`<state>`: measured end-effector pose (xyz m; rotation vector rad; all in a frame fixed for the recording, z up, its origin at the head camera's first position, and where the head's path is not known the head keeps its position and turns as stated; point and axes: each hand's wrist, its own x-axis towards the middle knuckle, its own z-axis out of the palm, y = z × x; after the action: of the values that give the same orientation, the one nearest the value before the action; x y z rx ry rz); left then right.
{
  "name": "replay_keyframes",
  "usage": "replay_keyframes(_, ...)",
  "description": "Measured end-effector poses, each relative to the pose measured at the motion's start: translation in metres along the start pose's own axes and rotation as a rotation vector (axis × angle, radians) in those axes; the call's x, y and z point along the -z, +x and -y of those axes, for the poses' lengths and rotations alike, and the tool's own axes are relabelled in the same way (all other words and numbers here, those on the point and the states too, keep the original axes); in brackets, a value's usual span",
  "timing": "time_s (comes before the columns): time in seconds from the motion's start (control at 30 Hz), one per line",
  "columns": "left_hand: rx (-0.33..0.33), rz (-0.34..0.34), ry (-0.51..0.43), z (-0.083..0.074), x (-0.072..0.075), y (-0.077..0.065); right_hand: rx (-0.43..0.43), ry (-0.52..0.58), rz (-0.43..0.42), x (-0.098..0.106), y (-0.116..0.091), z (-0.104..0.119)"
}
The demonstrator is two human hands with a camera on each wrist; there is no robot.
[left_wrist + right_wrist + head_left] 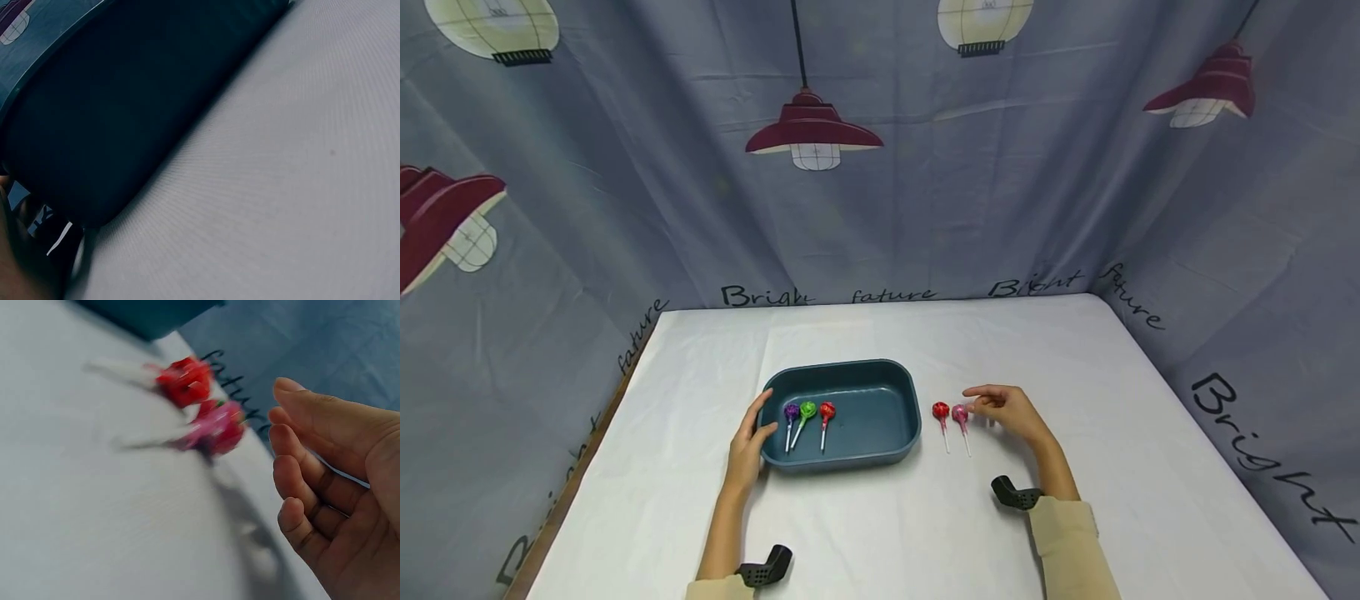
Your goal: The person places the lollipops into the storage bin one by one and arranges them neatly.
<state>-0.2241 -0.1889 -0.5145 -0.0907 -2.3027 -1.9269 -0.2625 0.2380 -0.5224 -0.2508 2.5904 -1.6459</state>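
Observation:
In the head view, my left hand (747, 446) rests against the left end of a dark teal tray (857, 460), its fingers extended along the rim. Inside the tray's left half lie a purple lollipop (792, 412), a green lollipop (807, 410) and a red lollipop (827, 410). To the right of the tray, another red lollipop (941, 411) and a pink lollipop (960, 413) lie side by side on the cloth. Just right of the pink one is my right hand (1011, 410). The right wrist view shows that hand (337, 469) holding nothing, apart from the pink lollipop (219, 428).
A white cloth (880, 533) covers the table. Grey-blue curtains (895, 208) printed with lamps and lettering stand behind the table and along both sides. A brown table edge (583, 467) shows on the left.

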Motion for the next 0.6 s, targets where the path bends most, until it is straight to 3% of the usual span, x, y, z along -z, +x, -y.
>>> replay_keyframes(0.6, 0.01, -0.002, 0.01, 0.0, 0.0, 0.001, 0.003, -0.093, -0.057, -0.019, -0.006, -0.013)
